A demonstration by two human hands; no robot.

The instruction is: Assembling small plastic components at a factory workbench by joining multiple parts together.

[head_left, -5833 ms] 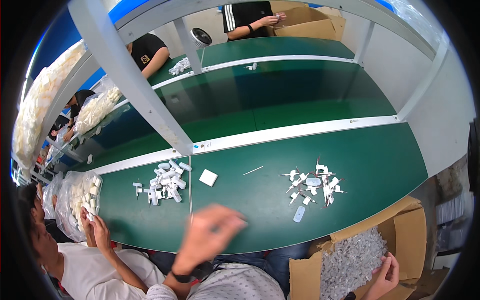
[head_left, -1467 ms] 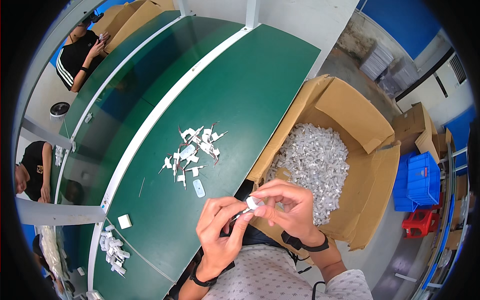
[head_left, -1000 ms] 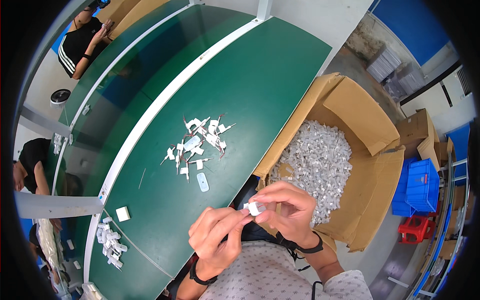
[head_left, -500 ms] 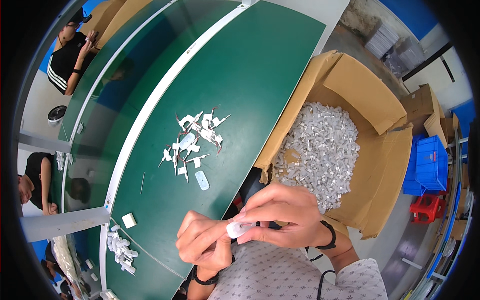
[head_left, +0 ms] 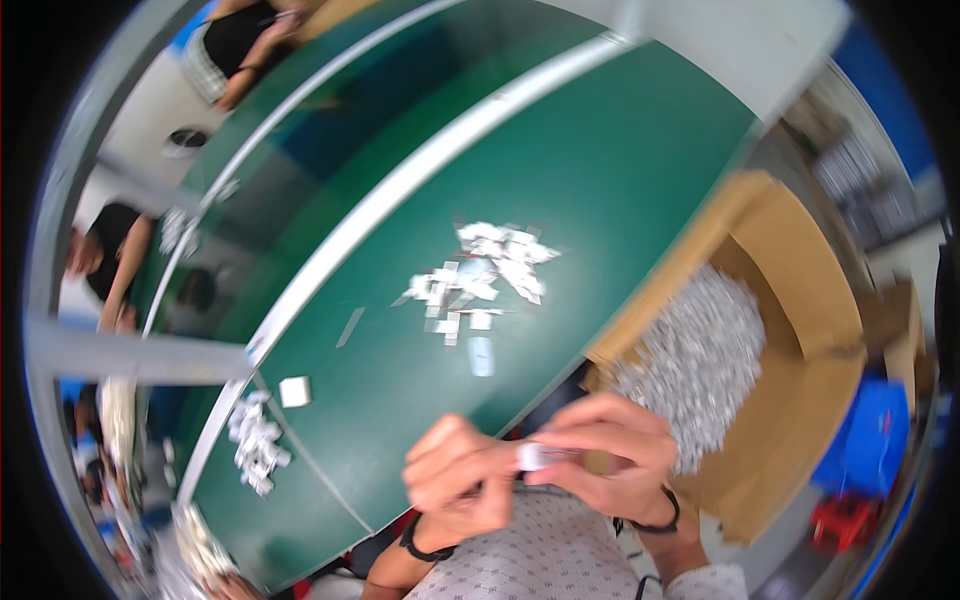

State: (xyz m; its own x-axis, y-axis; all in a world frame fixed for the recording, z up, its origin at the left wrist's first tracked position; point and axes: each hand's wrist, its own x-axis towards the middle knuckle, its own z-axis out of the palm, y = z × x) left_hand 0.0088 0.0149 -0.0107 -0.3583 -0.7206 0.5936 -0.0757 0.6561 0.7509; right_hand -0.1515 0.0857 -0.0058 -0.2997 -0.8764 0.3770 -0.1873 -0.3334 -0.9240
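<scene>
Over my lap, near the edge of the green table (head_left: pixel 600 150), a small white plastic casing (head_left: pixel 535 457) is held between both hands. My left hand (head_left: pixel 460 475) is closed, fingers curled, pinching the casing's left end. My right hand (head_left: pixel 617 452) grips its other side between thumb and fingers. Blur and the fingers hide the casing's details. Ahead on the table lies a loose pile of small white parts with thin leads (head_left: pixel 505 260). Closer to me than the pile rests a pale blue oblong cover (head_left: pixel 481 356).
At right stands an open cardboard box (head_left: pixel 800 290) holding many translucent pieces (head_left: pixel 700 360). A white block (head_left: pixel 295 391), a thin rod (head_left: pixel 350 327) and a heap of white parts (head_left: pixel 256 445) lie leftward. A blue crate (head_left: pixel 865 435) and red stool (head_left: pixel 843 522) are beyond. Other people sit across.
My view has swung, so the table, piles and box appear rotated and shifted, and the picture is blurred. Both hands keep hold of the white casing.
</scene>
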